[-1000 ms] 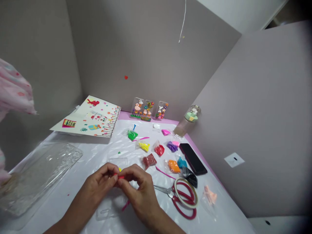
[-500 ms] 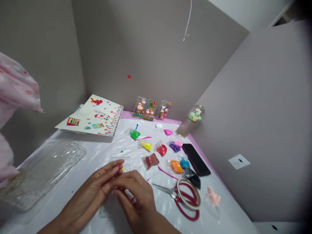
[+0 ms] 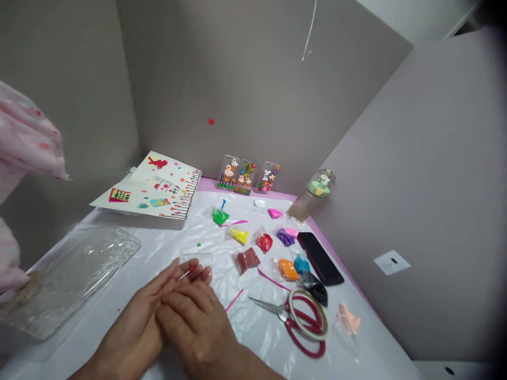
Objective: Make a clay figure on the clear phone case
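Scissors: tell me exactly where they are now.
In the head view, the scissors lie to the right of the right hand, partly under a pale ring, with the black packet just beyond.

White sheet point(image 3: 156, 245) on the counter point(image 3: 212, 184) looks like thin, wrinkly, glossy plastic. Scissor blades point(image 3: 266, 305) are shiny metal, the red handles point(image 3: 312, 355) smooth plastic. Phone point(image 3: 321, 258) is black and slick-looking, and the clear tray point(image 3: 83, 279) is glossy plastic with a bumpy texture. Pink cloth point(image 3: 31, 132) looks soft, wall point(image 3: 257, 95) pretty matt. Tiny red bit point(image 3: 192, 268): too small to judge its finish tbh.
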Available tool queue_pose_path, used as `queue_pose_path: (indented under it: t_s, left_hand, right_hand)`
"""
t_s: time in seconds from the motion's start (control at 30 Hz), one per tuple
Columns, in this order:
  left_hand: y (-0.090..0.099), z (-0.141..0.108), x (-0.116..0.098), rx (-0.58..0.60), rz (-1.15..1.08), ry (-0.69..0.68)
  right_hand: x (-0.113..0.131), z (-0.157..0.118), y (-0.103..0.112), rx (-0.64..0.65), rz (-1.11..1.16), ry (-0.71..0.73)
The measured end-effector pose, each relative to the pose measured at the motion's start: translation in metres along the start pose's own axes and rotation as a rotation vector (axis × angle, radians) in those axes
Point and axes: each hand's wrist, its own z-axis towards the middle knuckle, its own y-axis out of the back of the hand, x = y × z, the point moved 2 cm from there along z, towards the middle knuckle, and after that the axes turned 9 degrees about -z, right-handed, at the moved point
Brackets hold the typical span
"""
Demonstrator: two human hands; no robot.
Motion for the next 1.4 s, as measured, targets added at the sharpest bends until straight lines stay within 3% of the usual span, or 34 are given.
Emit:
queue_pose_path:
  t_s: [0.2, 0.27, 0.37, 0.5, 0.6, 0.77, 0.9, 1.03, 1.13, 1.27, 1.4]
  left_hand:
    - [0.01, 0.012, -0.023, 0.326, -0.127, 0.013]
    - [0.012, 0.013, -0.023, 0.367, -0.146, 0.017]
    - [0.013, 0.012, -0.019, 0.427, -0.081, 0.091]
    - [0.015, 0.014, -0.021, 0.536, -0.106, 0.069]
    - [0.016, 0.017, -0.021, 0.51, -0.094, 0.062]
    - [0.013, 0.013, -0.022, 0.436, -0.058, 0.035]
    - [0.009, 0.01, -0.021, 0.394, -0.064, -0.015]
    - [0.012, 0.01, -0.018, 0.386, -0.025, 0.031]
    - [0.009, 0.011, -0.018, 0.412, -0.042, -0.019]
    - [-0.004, 0.005, -0.007, 0.238, 0.077, -0.043]
    - [-0.014, -0.004, 0.005, 0.095, 0.153, -0.065]
  right_hand:
    - [0.014, -0.003, 0.0, -0.005, -0.203, 0.156]
    - [0.017, -0.002, 0.001, -0.004, -0.24, 0.188]
    - [0.015, 0.0, 0.004, 0.029, -0.283, 0.099]
    - [0.016, 0.001, 0.01, 0.044, -0.281, 0.103]
    - [0.017, 0.0, 0.01, 0.058, -0.272, 0.151]
    - [0.012, 0.0, 0.01, 0.062, -0.249, 0.077]
    - [0.017, 0.0, 0.008, 0.036, -0.224, 0.135]
    - [0.012, 0.001, 0.006, -0.06, -0.207, 0.066]
    - [0.01, -0.001, 0.004, -0.141, -0.126, 0.095]
    - [0.014, -0.003, -0.005, -0.025, 0.03, 0.141]
    - [0.017, -0.006, -0.007, -0.007, 0.179, -0.04]
